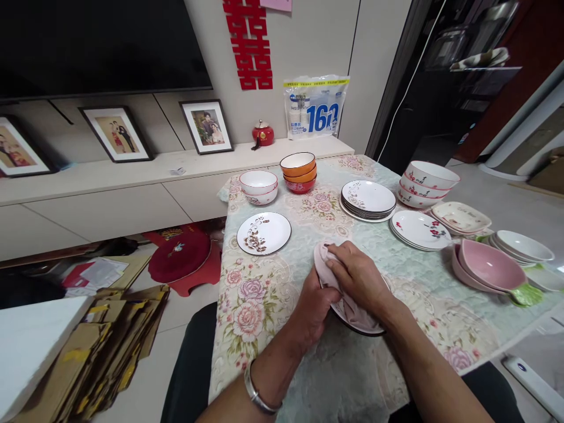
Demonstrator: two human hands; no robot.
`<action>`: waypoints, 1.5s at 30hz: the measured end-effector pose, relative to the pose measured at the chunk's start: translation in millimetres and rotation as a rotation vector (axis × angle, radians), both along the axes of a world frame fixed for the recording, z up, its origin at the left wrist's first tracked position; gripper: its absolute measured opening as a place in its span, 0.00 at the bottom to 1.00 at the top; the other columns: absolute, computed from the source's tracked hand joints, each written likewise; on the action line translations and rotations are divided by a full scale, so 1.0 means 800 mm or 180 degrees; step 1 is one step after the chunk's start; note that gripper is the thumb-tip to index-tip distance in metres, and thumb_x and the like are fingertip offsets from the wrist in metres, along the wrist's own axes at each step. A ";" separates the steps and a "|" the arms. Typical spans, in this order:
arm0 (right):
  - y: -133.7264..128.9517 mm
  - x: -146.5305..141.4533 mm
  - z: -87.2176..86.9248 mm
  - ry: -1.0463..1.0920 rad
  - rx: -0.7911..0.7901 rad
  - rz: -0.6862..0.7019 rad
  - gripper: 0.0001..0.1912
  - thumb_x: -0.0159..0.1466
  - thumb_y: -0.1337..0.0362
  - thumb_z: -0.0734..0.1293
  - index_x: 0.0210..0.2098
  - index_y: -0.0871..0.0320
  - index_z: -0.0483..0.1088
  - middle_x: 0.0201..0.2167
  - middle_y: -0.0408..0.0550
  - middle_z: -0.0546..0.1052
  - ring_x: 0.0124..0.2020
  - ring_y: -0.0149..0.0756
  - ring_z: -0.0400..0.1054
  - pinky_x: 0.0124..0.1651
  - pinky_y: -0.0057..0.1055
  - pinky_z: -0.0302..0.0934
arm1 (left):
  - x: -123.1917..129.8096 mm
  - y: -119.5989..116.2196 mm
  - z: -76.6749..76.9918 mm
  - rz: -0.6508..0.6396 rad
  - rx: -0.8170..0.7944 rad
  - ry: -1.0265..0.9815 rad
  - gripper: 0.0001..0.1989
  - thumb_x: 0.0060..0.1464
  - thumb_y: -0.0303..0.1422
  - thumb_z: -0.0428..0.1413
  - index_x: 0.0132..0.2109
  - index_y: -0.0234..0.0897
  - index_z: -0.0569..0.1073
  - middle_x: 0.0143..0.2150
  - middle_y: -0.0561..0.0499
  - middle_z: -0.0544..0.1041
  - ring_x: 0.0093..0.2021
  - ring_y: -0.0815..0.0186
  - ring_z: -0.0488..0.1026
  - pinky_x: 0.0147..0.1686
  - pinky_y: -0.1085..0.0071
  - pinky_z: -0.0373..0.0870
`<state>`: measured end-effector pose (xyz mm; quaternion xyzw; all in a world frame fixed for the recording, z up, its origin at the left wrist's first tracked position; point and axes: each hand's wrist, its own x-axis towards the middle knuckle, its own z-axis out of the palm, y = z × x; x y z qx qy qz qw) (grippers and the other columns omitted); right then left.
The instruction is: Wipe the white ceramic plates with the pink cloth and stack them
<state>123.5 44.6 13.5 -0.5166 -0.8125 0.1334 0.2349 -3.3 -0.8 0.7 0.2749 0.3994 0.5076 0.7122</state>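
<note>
A dark-rimmed plate (358, 329) is held near the front of the flowered tablecloth, partly covered by a pale pink cloth (325, 265). My left hand (314, 305) grips the plate's left edge and the cloth, its fingers partly hidden. From above, my right hand (358, 276) presses the cloth on the plate with bent fingers. To the upper left lies a single white plate with brown flowers (264, 233). A stack of similar plates (369, 197) stands beyond my hands.
Around the tablecloth (251, 288) stand white bowls (258, 187), orange bowls (298, 170), flowered plates (420, 230), tall bowls (427, 182), a squarish dish (461, 217), pink bowls (491, 264) and small white bowls (522, 245). A red stool (180, 255) and flattened cardboard (101, 346) are at left.
</note>
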 end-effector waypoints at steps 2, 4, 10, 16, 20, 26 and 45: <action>-0.002 -0.003 0.001 0.0047 -0.0035 0.0209 0.17 0.70 0.63 0.57 0.54 0.56 0.69 0.39 0.49 0.71 0.40 0.38 0.69 0.45 0.32 0.62 | 0.001 0.000 0.001 -0.0018 0.0023 0.0010 0.37 0.33 0.18 0.53 0.55 0.38 0.71 0.36 0.51 0.78 0.35 0.63 0.73 0.36 0.70 0.69; -0.001 -0.002 0.000 0.0017 -0.0060 0.0191 0.17 0.70 0.63 0.57 0.54 0.57 0.69 0.39 0.49 0.71 0.40 0.38 0.69 0.45 0.32 0.62 | 0.001 0.001 0.001 -0.0007 0.0027 -0.0003 0.36 0.33 0.18 0.53 0.55 0.37 0.70 0.35 0.52 0.78 0.34 0.64 0.73 0.36 0.70 0.69; 0.007 0.012 -0.005 -0.0298 -0.0073 -0.0696 0.19 0.70 0.62 0.57 0.57 0.59 0.69 0.40 0.53 0.71 0.40 0.42 0.69 0.44 0.35 0.61 | -0.001 0.001 0.000 -0.0111 0.0061 -0.0178 0.36 0.33 0.17 0.52 0.55 0.37 0.71 0.40 0.49 0.79 0.40 0.61 0.74 0.38 0.70 0.69; -0.005 -0.001 0.005 0.0003 -0.0122 0.0250 0.17 0.70 0.64 0.57 0.54 0.57 0.69 0.40 0.50 0.70 0.41 0.38 0.68 0.46 0.31 0.61 | 0.002 0.000 0.000 0.0007 0.0005 -0.0095 0.35 0.33 0.18 0.53 0.53 0.38 0.71 0.37 0.52 0.78 0.36 0.64 0.73 0.35 0.71 0.67; -0.002 0.001 0.003 0.0077 -0.0161 0.0275 0.16 0.70 0.64 0.57 0.53 0.56 0.70 0.39 0.49 0.70 0.40 0.38 0.68 0.46 0.32 0.61 | 0.002 0.000 0.001 0.0019 0.0011 0.0000 0.33 0.33 0.18 0.53 0.52 0.37 0.71 0.35 0.53 0.77 0.34 0.65 0.72 0.35 0.72 0.67; 0.008 0.014 -0.006 -0.0100 -0.0069 -0.0423 0.18 0.69 0.62 0.58 0.55 0.58 0.70 0.39 0.52 0.71 0.40 0.42 0.68 0.44 0.35 0.61 | -0.001 0.002 0.001 -0.0074 -0.0009 -0.0077 0.34 0.32 0.17 0.52 0.52 0.37 0.71 0.37 0.51 0.78 0.38 0.62 0.73 0.36 0.71 0.68; -0.001 0.001 0.003 0.0256 -0.0179 0.0489 0.16 0.69 0.64 0.58 0.53 0.55 0.71 0.40 0.50 0.71 0.41 0.37 0.69 0.46 0.32 0.62 | 0.001 0.002 -0.003 -0.0056 0.0068 -0.0050 0.33 0.33 0.18 0.52 0.52 0.36 0.72 0.33 0.53 0.76 0.33 0.65 0.72 0.33 0.72 0.66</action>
